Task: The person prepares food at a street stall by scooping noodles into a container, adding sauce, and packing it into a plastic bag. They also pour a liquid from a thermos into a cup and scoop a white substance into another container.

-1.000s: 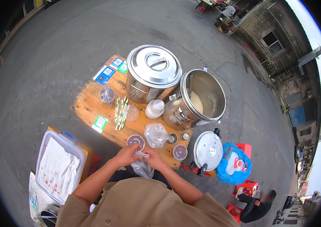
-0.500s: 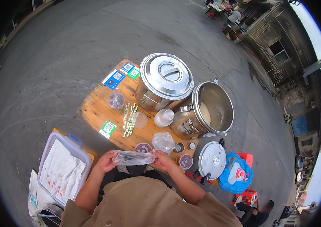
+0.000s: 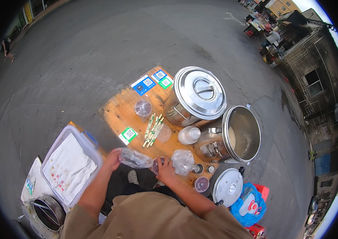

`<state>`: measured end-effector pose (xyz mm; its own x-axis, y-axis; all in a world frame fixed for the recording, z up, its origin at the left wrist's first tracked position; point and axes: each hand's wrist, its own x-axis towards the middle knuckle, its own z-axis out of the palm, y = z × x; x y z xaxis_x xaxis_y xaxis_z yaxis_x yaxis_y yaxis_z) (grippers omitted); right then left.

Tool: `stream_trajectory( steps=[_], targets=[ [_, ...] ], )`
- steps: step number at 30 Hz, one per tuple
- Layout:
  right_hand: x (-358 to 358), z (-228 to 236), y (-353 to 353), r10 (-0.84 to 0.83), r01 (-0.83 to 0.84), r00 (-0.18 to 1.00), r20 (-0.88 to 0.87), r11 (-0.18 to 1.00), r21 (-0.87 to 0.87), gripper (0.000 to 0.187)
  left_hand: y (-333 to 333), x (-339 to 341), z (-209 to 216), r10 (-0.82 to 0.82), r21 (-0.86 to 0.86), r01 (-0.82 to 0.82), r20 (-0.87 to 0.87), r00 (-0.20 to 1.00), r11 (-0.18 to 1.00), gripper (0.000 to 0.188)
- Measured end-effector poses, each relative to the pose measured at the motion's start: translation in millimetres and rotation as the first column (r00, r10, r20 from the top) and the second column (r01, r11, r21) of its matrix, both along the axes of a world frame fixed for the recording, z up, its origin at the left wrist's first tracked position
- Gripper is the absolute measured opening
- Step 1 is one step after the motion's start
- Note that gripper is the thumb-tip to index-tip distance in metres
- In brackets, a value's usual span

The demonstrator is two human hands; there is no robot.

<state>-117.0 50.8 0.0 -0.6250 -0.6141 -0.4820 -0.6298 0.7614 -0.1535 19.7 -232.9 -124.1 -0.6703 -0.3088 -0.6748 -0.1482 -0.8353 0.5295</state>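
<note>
My left hand (image 3: 113, 159) is closed on one end of a clear plastic bag (image 3: 136, 158), which puffs out to the right. My right hand (image 3: 165, 170) grips the rim of a clear cup (image 3: 155, 165) with dark purple contents, at the near edge of the wooden table (image 3: 115, 109). The bag's far end meets the cup; I cannot tell whether the cup is inside it. A bunched clear plastic bag (image 3: 183, 161) lies just right of my right hand. A similar dark-filled cup (image 3: 201, 184) stands nearer, to the right.
A lidded steel pot (image 3: 200, 92) and an uncovered steel pot (image 3: 252, 139) with pale contents stand behind stacked cups (image 3: 188, 135). Green-marked sticks (image 3: 151, 131) lie left. A pressure cooker (image 3: 227, 186) sits right; a cloth-lined tub (image 3: 70, 167) left.
My right hand has let go of the bag, which both hands were stretching, and has moved onto the dark-filled cup. My left hand still holds the bag. The whole view has shifted.
</note>
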Motion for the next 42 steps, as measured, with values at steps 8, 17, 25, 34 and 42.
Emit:
stream_trajectory(
  steps=[8,17,25,34,42],
  targets=[
    [-11.3,-3.9,-17.1,-0.016,0.018,0.994,0.108,1.0,-0.017,0.101,0.0,-11.2,-9.3,0.011,-0.002,-0.011,-0.021,1.0,1.0,0.008],
    [-13.3,67.9,16.7,-0.118,0.129,0.99,0.082,0.98,-0.152,0.098,67.1,-43.9,-12.9,-0.038,0.076,0.041,-0.032,0.999,0.996,0.018],
    [-31.2,84.4,29.1,-0.157,0.152,0.988,-0.013,0.972,-0.182,0.096,75.6,-53.5,-37.7,0.265,-0.042,-0.262,0.116,0.957,0.964,0.007],
    [-22.6,60.4,-4.5,-0.154,0.163,0.986,0.06,0.965,-0.206,0.098,136.2,-67.6,-27.4,0.052,0.039,-0.055,0.076,0.996,0.998,0.005],
    [-22.3,11.9,-44.8,-0.046,0.048,0.99,0.131,0.999,-0.01,0.101,140.3,-63.5,-5.8,-0.177,-0.015,0.18,0.127,0.976,0.984,0.027]
  ],
)
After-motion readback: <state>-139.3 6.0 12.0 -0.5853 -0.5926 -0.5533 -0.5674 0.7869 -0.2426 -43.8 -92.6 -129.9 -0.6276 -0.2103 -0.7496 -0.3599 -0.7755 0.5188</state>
